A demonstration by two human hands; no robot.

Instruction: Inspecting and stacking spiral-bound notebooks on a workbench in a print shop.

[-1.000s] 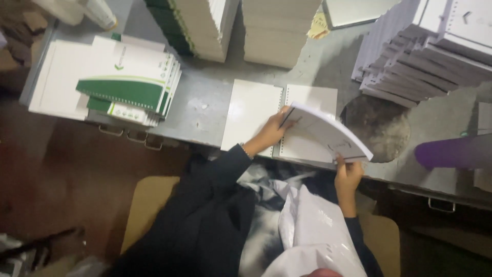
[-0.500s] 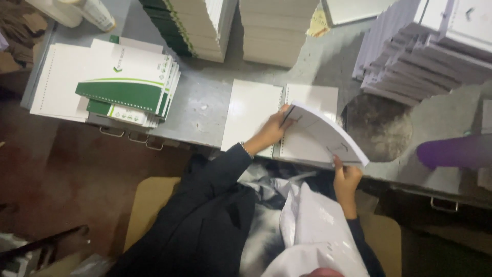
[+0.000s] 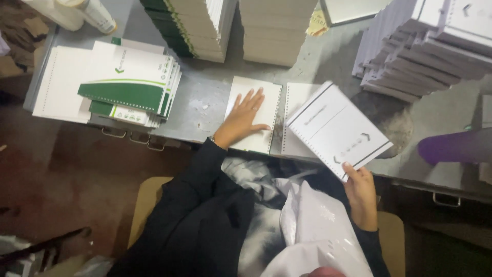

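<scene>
On grey metal table, left hand flat on punched white sheets, right hand gripping card cover

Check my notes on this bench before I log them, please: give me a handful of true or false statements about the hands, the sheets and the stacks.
1. The left hand lies flat, fingers spread, on a white punched sheet on the grey table. True.
2. The right hand holds a green cover. False: it grips a white printed cover by its lower corner, tilted above the table.
3. A pile of green and white covers lies to the left of the left hand. True.
4. The back of the table holds only one stack. False: several tall paper stacks stand there, and a leaning stack of grey booklets stands at the right.
5. Both hands press on the same sheet. False: only the left hand does.
</scene>
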